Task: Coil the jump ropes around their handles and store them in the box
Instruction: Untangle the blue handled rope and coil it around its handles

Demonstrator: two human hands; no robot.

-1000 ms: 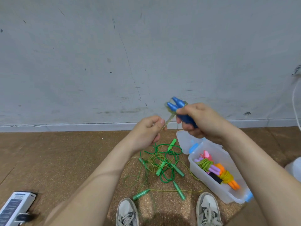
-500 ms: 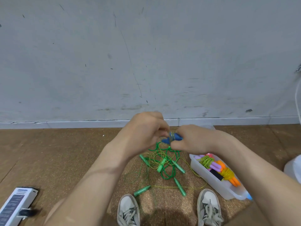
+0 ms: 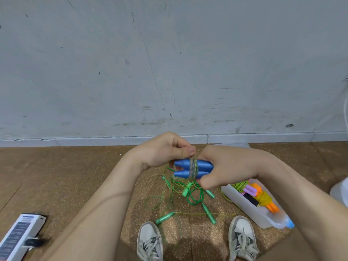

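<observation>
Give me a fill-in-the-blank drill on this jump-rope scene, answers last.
1. The right hand grips two ___ handles.
2. The left hand pinches the ___ wound round them.
3. The loose ropes on the floor have ___ handles.
4. The box lies on the person's ___ side.

Answers: blue; rope; green; right.

both forearms reach forward. the right hand [image 3: 226,166] grips the blue handles [image 3: 183,164]; the left hand [image 3: 162,151] pinches their rope [image 3: 193,166].
</observation>
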